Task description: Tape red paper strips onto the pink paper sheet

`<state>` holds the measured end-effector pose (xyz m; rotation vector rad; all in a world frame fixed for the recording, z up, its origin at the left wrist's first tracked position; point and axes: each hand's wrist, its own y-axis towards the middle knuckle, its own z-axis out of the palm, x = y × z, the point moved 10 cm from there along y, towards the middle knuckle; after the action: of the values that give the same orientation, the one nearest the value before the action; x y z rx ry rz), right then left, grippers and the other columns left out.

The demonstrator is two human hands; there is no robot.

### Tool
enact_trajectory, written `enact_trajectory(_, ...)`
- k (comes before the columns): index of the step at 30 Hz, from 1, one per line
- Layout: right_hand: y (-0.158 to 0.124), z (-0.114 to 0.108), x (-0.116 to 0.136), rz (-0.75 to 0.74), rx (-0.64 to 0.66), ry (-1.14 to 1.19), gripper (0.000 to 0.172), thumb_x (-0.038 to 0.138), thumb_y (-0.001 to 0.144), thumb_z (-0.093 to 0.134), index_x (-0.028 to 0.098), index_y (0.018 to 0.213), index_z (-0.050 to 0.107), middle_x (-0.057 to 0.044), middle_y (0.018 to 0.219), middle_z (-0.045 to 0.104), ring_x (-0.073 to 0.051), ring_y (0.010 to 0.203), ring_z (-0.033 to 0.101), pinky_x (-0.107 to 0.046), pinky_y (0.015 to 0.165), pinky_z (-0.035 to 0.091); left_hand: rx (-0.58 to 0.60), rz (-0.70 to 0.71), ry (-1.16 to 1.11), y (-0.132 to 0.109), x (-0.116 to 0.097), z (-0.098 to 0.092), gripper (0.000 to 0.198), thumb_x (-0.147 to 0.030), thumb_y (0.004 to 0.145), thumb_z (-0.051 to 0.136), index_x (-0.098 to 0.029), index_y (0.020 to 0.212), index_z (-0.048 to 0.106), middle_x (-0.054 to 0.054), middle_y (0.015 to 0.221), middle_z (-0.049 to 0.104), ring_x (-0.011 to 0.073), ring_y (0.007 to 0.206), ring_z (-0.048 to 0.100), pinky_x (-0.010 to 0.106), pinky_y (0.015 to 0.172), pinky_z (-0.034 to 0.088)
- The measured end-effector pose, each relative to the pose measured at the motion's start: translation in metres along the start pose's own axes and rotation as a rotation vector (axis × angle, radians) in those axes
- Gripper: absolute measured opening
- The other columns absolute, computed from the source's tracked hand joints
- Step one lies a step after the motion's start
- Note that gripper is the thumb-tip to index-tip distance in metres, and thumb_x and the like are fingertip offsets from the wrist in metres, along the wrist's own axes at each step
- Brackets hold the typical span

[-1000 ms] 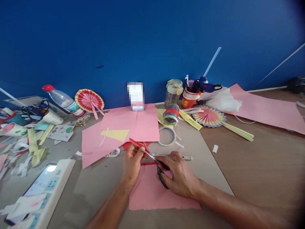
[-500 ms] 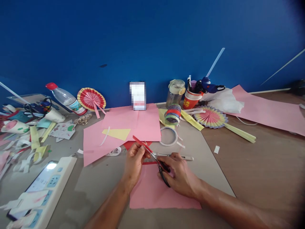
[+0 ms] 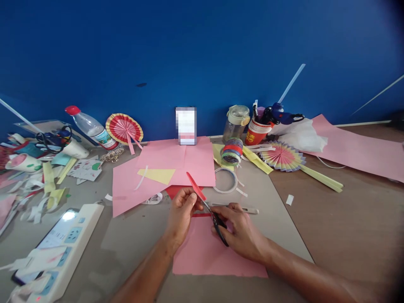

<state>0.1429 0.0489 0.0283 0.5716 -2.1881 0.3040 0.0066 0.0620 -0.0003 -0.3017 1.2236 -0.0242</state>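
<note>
My left hand [image 3: 181,212] pinches a narrow red paper strip [image 3: 196,185] that sticks up and away from the fingers. In my right hand [image 3: 241,231] is a pair of black-handled scissors [image 3: 216,219], fingers through the loops, blades pointing at the strip near my left fingertips. Both hands hover over a pink paper sheet [image 3: 208,256] lying on a grey mat [image 3: 135,240]. A second red strip [image 3: 198,215] lies on the top edge of that sheet.
Larger pink sheets [image 3: 164,168] with a yellow piece [image 3: 157,175] lie behind, beside a tape ring [image 3: 225,180] and a pen [image 3: 246,208]. A jar [image 3: 235,122], cup of tools [image 3: 257,128] and paper fans [image 3: 282,156] stand at the back. A power strip [image 3: 59,244] and scraps crowd the left.
The red strip has swung more upright in my left hand and the scissor blades have closed in on it. The camera has shifted slightly, sliding the scene to the right.
</note>
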Motion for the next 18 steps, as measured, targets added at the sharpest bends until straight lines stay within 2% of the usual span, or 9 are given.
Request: enact_trajectory(18,-0.0001,-0.0004,0.0001,-0.036,-0.021,0.004,0.033,0.015,0.076,0.054,0.021,0.107,0.063,-0.001,0.075,0.067,-0.017,0.068,0.054,-0.034,0.076,0.040,0.020,-0.086,0.019,-0.0020,0.0079,0.0069,0.028,-0.038,0.068,0.073,-0.017,0.071,0.056,-0.004,0.058,0.056,0.0079,0.051,0.052,0.021,0.055,0.044)
